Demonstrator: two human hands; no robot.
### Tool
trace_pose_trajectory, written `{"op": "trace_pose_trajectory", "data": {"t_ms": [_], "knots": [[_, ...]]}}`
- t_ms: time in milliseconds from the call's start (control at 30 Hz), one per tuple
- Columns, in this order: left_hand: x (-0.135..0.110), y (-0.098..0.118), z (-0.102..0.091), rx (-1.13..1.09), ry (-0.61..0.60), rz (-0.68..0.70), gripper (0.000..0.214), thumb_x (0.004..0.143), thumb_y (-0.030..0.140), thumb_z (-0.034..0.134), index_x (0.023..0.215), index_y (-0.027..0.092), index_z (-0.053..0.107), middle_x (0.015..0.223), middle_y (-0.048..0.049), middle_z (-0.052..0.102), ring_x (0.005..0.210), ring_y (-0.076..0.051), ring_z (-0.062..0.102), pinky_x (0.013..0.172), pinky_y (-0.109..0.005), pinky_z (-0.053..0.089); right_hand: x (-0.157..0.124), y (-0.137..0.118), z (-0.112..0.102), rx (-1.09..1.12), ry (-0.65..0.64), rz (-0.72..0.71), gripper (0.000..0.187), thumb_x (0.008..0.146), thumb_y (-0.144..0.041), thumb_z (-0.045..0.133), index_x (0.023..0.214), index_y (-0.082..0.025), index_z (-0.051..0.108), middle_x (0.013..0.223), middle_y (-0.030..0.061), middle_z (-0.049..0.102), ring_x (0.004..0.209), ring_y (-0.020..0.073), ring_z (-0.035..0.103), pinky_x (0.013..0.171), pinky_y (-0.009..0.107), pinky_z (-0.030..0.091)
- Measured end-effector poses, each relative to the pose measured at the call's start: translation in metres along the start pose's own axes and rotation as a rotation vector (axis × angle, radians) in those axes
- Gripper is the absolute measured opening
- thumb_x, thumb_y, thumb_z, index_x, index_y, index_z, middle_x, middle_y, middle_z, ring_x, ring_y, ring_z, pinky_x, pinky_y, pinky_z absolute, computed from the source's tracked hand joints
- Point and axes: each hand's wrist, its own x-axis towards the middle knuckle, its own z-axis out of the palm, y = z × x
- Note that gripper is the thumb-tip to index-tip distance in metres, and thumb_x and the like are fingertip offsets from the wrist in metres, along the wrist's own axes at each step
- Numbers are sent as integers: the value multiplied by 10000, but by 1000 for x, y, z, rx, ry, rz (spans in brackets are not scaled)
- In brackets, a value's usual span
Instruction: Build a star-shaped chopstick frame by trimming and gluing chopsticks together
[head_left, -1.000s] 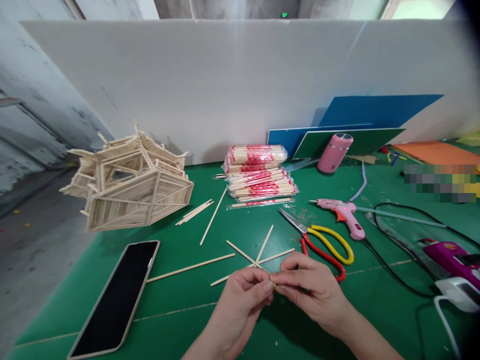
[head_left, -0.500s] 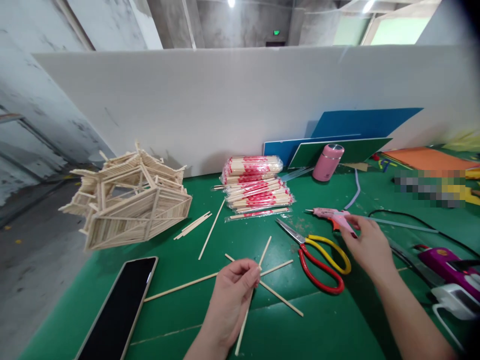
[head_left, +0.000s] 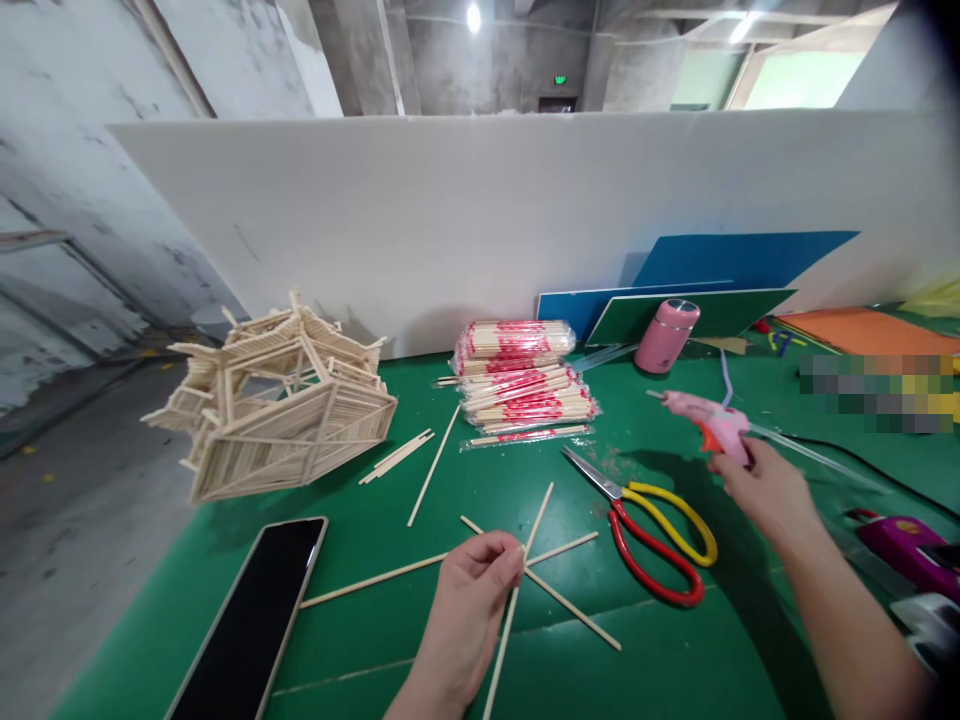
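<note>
My left hand (head_left: 476, 605) pinches thin wooden sticks (head_left: 574, 605) where they cross, low over the green table. The sticks fan out like a star, and their crossing point is partly hidden by my fingers. On the right, my right hand (head_left: 769, 490) grips a pink glue gun (head_left: 709, 418) by its handle, raised off the tabletop with its nozzle pointing left. Scissors (head_left: 652, 530) with one yellow and one red handle lie between my hands. Several loose sticks (head_left: 397, 457) rest beyond my left hand.
A stick-built model (head_left: 292, 420) stands at the left, behind a phone (head_left: 255, 620). Plastic-wrapped chopstick bundles (head_left: 525, 385) lie at the back centre. A pink flask (head_left: 666, 338) stands before coloured boards (head_left: 750, 260). A purple device (head_left: 911, 550) sits at the right edge.
My right hand has closed around the glue gun and lifted it from the table. My left hand still pinches the crossed sticks. The view has shifted slightly.
</note>
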Motion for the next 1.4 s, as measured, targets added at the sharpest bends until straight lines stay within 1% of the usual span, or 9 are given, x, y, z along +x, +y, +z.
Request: {"op": "trace_pose_trajectory", "data": {"t_ms": [100, 200, 233, 267, 367, 667, 867, 1033, 1400], "knots": [[-2, -1, 3, -9, -28, -12, 145, 579, 210, 724, 578, 119, 610, 532, 21, 502, 541, -68, 415, 545, -180, 334, -22, -45, -2, 142, -101, 57, 123, 759, -298, 394, 846, -218, 426, 641, 30, 593, 515, 181, 579, 442, 293, 426], [-3, -2, 3, -7, -37, -12, 136, 581, 209, 721, 582, 122, 617, 548, 14, 519, 558, -74, 430, 560, -186, 333, -55, -92, 15, 273, -301, 44, 135, 748, -279, 462, 865, -212, 445, 534, -53, 507, 428, 112, 502, 414, 236, 402], [-3, -3, 2, -2, -41, -16, 133, 584, 209, 719, 584, 122, 617, 549, 11, 523, 561, -77, 434, 562, -190, 333, -65, -105, 23, 404, -418, 67, 164, 754, -276, 475, 895, -201, 441, 521, -65, 476, 425, 100, 477, 406, 221, 383], [-3, -4, 2, 2, -49, -22, 131, 588, 208, 716, 588, 122, 618, 550, 9, 525, 562, -80, 435, 561, -193, 330, -75, -115, 30, 503, -486, 95, 177, 746, -277, 506, 885, -189, 440, 528, -69, 458, 439, 88, 464, 419, 210, 384], [-4, -8, 1, -3, -87, -40, 130, 596, 210, 711, 591, 122, 616, 543, 10, 522, 557, -80, 432, 559, -197, 323, -94, -134, 47, 657, -565, 135, 220, 714, -289, 574, 845, -182, 433, 571, -71, 431, 461, 65, 425, 433, 192, 384], [-7, -11, 3, -87, -179, -92, 107, 625, 210, 696, 638, 116, 645, 617, -16, 569, 621, -95, 470, 645, -219, 355, -103, -135, 57, 758, -636, 157, 355, 649, -341, 662, 876, -185, 437, 638, -53, 470, 533, 82, 460, 492, 209, 411], [-6, -17, 5, -146, -111, -120, 136, 584, 214, 723, 645, 112, 657, 588, -16, 571, 569, -83, 449, 615, -212, 360, -108, -133, 63, 801, -632, 177, 347, 706, -332, 618, 942, -191, 406, 665, -56, 447, 552, 82, 458, 518, 211, 418], [-7, -19, 9, -207, -107, -136, 119, 592, 199, 718, 640, 107, 659, 571, -5, 553, 555, -66, 428, 601, -189, 360, -112, -126, 67, 797, -573, 146, 360, 721, -355, 599, 972, -202, 392, 710, -35, 464, 597, 109, 497, 547, 233, 445], [-7, -16, 5, -156, -85, -76, 102, 621, 193, 696, 617, 110, 637, 562, 3, 528, 564, -72, 426, 593, -188, 360, -111, -132, 60, 733, -583, 127, 394, 739, -328, 580, 1057, -206, 383, 712, -22, 480, 608, 119, 498, 548, 230, 452]]}}
